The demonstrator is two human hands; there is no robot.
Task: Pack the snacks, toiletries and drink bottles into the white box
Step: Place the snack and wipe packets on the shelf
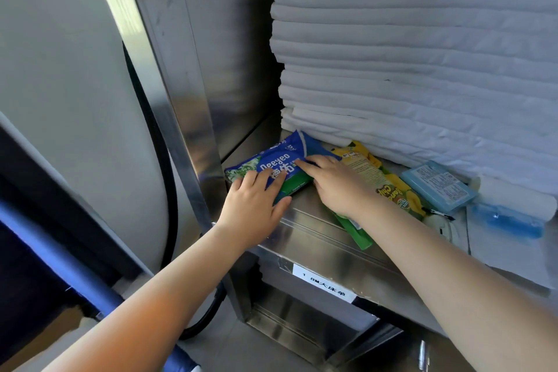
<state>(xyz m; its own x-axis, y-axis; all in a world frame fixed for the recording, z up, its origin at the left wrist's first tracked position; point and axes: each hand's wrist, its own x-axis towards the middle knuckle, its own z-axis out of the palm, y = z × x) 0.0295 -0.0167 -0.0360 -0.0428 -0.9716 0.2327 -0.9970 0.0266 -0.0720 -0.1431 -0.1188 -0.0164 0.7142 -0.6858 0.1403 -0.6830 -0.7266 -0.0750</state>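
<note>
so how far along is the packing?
Done: nothing visibly packed, and the white box isn't in view. In hand: the left hand and right hand both touch the blue wipes pack, which lies on the steel shelf. Left: the yellow chip bag, green packet, light blue box and blue pouch sit on the shelf. No drink bottles in view.

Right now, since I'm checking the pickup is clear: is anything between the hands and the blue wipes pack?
Nothing visible does. The left hand and right hand both rest on the blue Deeyeo wipes pack on the steel shelf.
</note>
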